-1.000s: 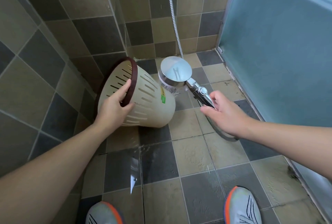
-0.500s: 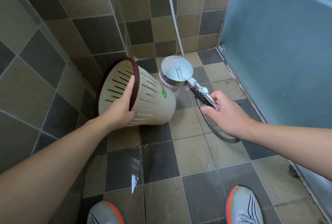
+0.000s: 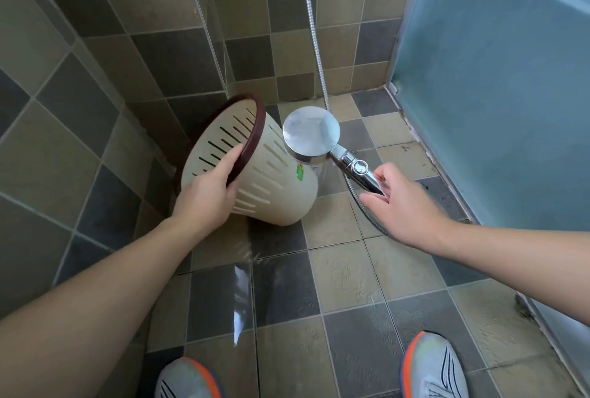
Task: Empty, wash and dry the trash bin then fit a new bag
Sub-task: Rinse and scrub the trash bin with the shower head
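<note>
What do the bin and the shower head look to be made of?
The bin looks like matte cream plastic: moulded slots, thin wall, dark brown rim. The shower head looks chrome-finished, mirror-bright; whether metal or plated plastic is unclear.

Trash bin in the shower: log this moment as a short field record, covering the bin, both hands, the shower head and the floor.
bin: cream slotted trash bin with dark brown rim, tipped on its side, opening toward the left wall, no bag visible
left hand: left hand grips the rim, thumb inside
right hand: right hand holds the handle of the shower head
shower head: chrome, close beside the bin's outer wall, hose running up the wall
floor: tiled floor, wet sheen in front of the bin
</note>
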